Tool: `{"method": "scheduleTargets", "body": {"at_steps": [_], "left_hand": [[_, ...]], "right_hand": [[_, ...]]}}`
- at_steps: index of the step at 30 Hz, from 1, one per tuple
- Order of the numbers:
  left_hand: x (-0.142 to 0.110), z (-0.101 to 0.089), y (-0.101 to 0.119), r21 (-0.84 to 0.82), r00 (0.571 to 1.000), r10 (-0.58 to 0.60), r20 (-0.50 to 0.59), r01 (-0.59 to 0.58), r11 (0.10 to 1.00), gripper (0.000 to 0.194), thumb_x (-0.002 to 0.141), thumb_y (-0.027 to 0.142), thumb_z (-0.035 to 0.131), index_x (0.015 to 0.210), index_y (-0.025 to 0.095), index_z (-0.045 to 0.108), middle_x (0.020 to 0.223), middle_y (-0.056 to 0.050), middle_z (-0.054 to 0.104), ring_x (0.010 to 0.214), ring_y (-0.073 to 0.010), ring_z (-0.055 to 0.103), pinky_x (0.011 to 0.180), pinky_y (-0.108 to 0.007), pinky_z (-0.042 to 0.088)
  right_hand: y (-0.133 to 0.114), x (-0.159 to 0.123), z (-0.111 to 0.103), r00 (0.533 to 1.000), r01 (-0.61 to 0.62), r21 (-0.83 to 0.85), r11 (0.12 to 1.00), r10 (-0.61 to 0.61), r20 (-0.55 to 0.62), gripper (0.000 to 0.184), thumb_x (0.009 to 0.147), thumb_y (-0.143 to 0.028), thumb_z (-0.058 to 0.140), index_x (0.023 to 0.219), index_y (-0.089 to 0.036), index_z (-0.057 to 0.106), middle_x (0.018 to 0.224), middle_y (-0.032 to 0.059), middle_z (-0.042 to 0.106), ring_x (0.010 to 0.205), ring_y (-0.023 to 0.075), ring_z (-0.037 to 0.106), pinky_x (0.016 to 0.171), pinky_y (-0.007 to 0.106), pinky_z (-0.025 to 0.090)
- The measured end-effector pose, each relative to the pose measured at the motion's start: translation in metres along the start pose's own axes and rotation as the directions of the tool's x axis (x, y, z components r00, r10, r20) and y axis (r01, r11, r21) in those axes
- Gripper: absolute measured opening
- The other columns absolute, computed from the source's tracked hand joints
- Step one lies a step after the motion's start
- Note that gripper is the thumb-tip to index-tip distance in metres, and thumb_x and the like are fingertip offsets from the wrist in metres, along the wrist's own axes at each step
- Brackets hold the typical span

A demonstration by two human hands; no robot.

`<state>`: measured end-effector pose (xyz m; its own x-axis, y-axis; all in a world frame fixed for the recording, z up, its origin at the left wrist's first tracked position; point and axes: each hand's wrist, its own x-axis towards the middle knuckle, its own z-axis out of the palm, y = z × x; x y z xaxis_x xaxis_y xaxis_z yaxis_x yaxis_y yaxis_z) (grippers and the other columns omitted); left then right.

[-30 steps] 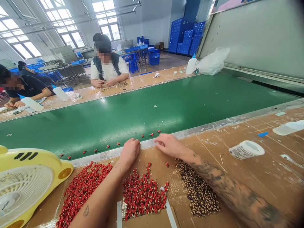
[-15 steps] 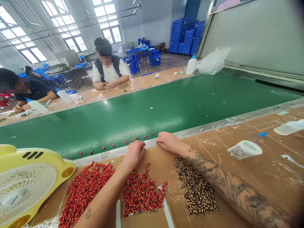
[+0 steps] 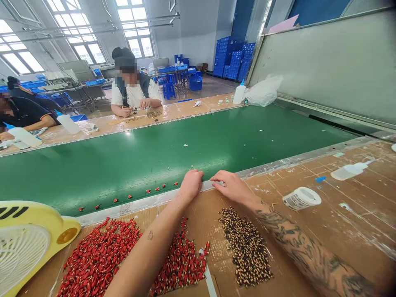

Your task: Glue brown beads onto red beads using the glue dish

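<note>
My left hand point(image 3: 192, 182) reaches over the near metal rim of the green conveyor belt point(image 3: 210, 136), its fingers pressed together; anything in them is hidden. Just to its right, my right hand point(image 3: 228, 184) hovers at the same rim, thumb and forefinger parted with nothing visible between them. Behind my hands lie a large pile of small red pieces point(image 3: 100, 255), a smaller pile of red-and-black pieces point(image 3: 182, 264) partly covered by my left forearm, and a pile of small black-and-cream pieces point(image 3: 246, 247). Several small red pieces point(image 3: 148, 191) sit in a row on the belt's near side.
A yellow fan point(image 3: 40, 239) stands at the left. On the right of the cardboard-covered table are a white tub point(image 3: 301, 199) and a squeeze bottle point(image 3: 349, 171) lying down. Across the belt, a co-worker point(image 3: 134, 88) handles small pieces; a plastic bag point(image 3: 264, 90) rests beyond.
My left hand has moved forward and right to the belt's edge. My right thumb and forefinger have come apart. The view has swung a little to the right.
</note>
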<state>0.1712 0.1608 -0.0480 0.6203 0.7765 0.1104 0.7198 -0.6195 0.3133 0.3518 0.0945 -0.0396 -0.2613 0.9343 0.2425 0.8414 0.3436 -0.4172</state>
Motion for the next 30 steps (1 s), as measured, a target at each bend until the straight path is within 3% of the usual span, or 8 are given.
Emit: {"method": "scheduleTargets", "body": {"at_steps": [5, 9, 13, 16, 18, 21, 26, 30], "left_hand": [[0.024, 0.005, 0.009, -0.025, 0.999, 0.019, 0.033, -0.018, 1.0, 0.035, 0.086, 0.005, 0.045, 0.106, 0.018, 0.071, 0.099, -0.01, 0.073, 0.094, -0.0213, 0.066, 0.085, -0.028, 0.047], [0.027, -0.002, 0.01, -0.036, 0.998, 0.019, 0.067, -0.017, 0.999, 0.034, 0.084, 0.005, 0.048, 0.106, 0.018, 0.071, 0.101, -0.01, 0.072, 0.097, -0.0215, 0.065, 0.087, -0.028, 0.046], [-0.01, -0.031, -0.005, -0.018, 0.999, -0.007, 0.036, 0.008, 1.0, 0.037, 0.087, 0.011, 0.047, 0.119, 0.019, 0.065, 0.113, -0.011, 0.067, 0.102, -0.0223, 0.062, 0.089, -0.029, 0.044], [-0.06, -0.054, -0.015, 0.013, 0.997, -0.039, 0.07, 0.038, 0.999, 0.03, 0.088, 0.014, 0.044, 0.104, 0.017, 0.07, 0.094, -0.009, 0.07, 0.089, -0.0221, 0.064, 0.081, -0.03, 0.045], [-0.092, -0.061, -0.015, 0.015, 0.989, -0.033, 0.146, 0.031, 0.999, 0.024, 0.085, 0.015, 0.049, 0.087, 0.018, 0.072, 0.077, -0.006, 0.069, 0.075, -0.0202, 0.064, 0.07, -0.027, 0.045], [-0.122, -0.054, -0.007, -0.008, 0.974, -0.004, 0.226, 0.006, 1.0, 0.017, 0.08, 0.016, 0.056, 0.075, 0.019, 0.071, 0.071, -0.003, 0.068, 0.068, -0.0182, 0.062, 0.063, -0.025, 0.042], [-0.123, -0.039, -0.004, -0.042, 0.969, 0.034, 0.245, -0.025, 0.999, 0.023, 0.077, 0.007, 0.051, 0.071, 0.017, 0.07, 0.073, -0.006, 0.069, 0.069, -0.0188, 0.062, 0.062, -0.025, 0.042], [-0.12, -0.046, -0.003, 0.005, 0.969, -0.032, 0.245, 0.031, 0.999, 0.027, 0.081, 0.008, 0.047, 0.077, 0.015, 0.073, 0.08, -0.011, 0.07, 0.076, -0.0219, 0.063, 0.066, -0.029, 0.045]], "right_hand": [[-0.043, -0.039, -0.009, 0.981, 0.102, 0.177, 0.979, -0.129, 0.148, 0.015, 0.09, -0.016, 0.058, 0.095, -0.018, 0.072, 0.091, 0.0046, 0.068, 0.088, 0.0184, 0.06, 0.083, 0.031, 0.046], [-0.073, -0.059, -0.005, 0.92, 0.159, 0.231, 0.96, -0.229, 0.319, 0.012, 0.089, -0.016, 0.06, 0.094, -0.02, 0.071, 0.089, 0.0031, 0.068, 0.087, 0.0171, 0.06, 0.079, 0.028, 0.045], [-0.09, -0.067, 0.009, 0.849, 0.286, 0.201, 0.937, -0.345, 0.4, 0.009, 0.088, -0.018, 0.063, 0.09, -0.019, 0.071, 0.089, 0.004, 0.067, 0.087, 0.0182, 0.06, 0.075, 0.028, 0.043], [-0.096, -0.068, 0.02, 0.822, 0.375, 0.098, 0.922, -0.379, 0.425, 0.012, 0.088, -0.017, 0.06, 0.082, -0.016, 0.07, 0.085, 0.0059, 0.066, 0.083, 0.0191, 0.06, 0.069, 0.028, 0.041], [-0.097, -0.069, 0.025, 0.825, 0.39, 0.042, 0.92, -0.369, 0.427, 0.016, 0.089, -0.014, 0.058, 0.076, -0.016, 0.068, 0.081, 0.0059, 0.065, 0.077, 0.0179, 0.059, 0.066, 0.028, 0.039], [-0.094, -0.07, 0.023, 0.856, 0.352, -0.003, 0.936, -0.321, 0.405, 0.016, 0.087, -0.012, 0.058, 0.074, -0.015, 0.066, 0.079, 0.0052, 0.064, 0.073, 0.0167, 0.059, 0.064, 0.028, 0.038], [-0.09, -0.073, 0.008, 0.865, 0.315, -0.049, 0.948, -0.266, 0.425, 0.016, 0.086, -0.01, 0.056, 0.075, -0.017, 0.065, 0.081, 0.0053, 0.064, 0.075, 0.0185, 0.061, 0.064, 0.029, 0.04], [-0.091, -0.08, 0.018, 0.859, 0.306, -0.001, 0.952, -0.276, 0.432, 0.025, 0.084, -0.006, 0.05, 0.071, -0.021, 0.065, 0.074, 0.0058, 0.064, 0.068, 0.0193, 0.062, 0.061, 0.031, 0.042]]}}
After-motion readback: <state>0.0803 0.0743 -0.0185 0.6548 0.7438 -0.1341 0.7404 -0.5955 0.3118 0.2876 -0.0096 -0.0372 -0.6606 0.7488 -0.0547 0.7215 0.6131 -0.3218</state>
